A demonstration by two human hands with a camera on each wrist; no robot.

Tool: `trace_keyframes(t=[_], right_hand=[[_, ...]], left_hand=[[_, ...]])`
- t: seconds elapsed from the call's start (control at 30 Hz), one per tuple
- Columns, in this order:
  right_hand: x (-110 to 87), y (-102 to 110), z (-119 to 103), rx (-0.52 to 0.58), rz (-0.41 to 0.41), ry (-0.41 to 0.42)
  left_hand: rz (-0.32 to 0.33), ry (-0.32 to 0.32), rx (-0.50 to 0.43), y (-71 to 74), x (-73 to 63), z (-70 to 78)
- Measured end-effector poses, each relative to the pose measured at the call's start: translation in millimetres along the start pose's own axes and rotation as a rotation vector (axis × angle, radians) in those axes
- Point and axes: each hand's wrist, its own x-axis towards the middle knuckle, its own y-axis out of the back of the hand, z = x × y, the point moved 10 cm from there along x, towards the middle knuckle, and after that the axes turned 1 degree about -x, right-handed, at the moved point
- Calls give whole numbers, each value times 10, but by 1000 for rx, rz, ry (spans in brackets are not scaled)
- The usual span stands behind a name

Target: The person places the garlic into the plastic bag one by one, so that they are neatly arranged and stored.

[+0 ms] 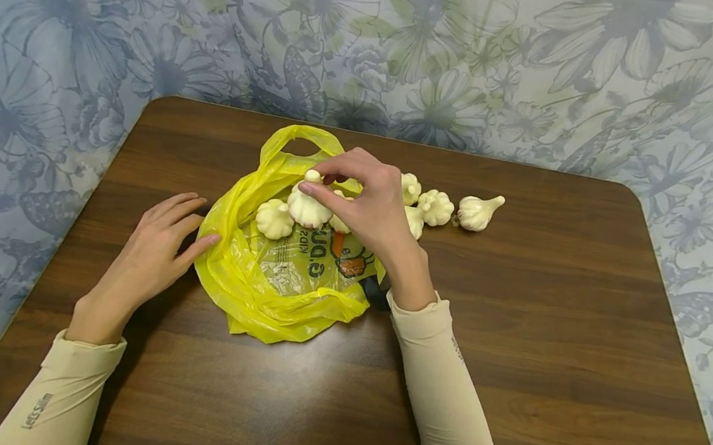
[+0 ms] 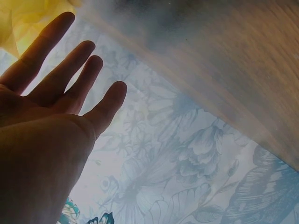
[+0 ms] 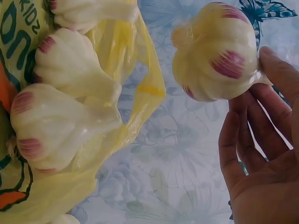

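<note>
My right hand (image 1: 376,206) pinches a garlic bulb (image 1: 308,206) by its stem, above a yellow plastic bag (image 1: 225,296). The right wrist view shows the held garlic bulb (image 3: 216,53) as white with purple patches, thumb and fingertips at its stem. Other garlic bulbs (image 1: 274,220) lie on the opened bag, and three of these bulbs (image 3: 53,128) show at the left in the right wrist view. My left hand (image 1: 147,251) is at the bag's left side, thumb right at its edge, fingers loosely extended. The left wrist view shows that hand (image 2: 60,93) holding nothing.
Right of the bag, several more garlic bulbs sit on the brown wooden table (image 1: 547,330), the outermost bulb (image 1: 478,212) with its stem pointing right. A small black object (image 1: 376,294) lies by the right forearm. Flower-patterned wallpaper (image 1: 445,58) stands behind the table.
</note>
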Motion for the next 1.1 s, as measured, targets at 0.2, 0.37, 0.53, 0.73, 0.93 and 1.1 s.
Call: trace_keyframes(t=[0.2,0.37,0.53,0.73,0.93,1.1], right_hand=[[-6,-61,-4,12,3,-1],[-9,-189,-27,33,-24,14],[-38,-368,-45,11,-82,28],[-70,-614,-76,-27,-164,37],[-113,-798,-78,-48,-242,2],[-141,-894,-71,-51,-268,-13]], left_hand=[[3,-5,6,1,2,4],[-4,9,3,-9,1,-16],[-5,15,8,-15,-5,-39],[-16,22,12,-10,-13,-33],[-9,9,14,-2,-5,-21],[-7,1,13,-4,10,-16]])
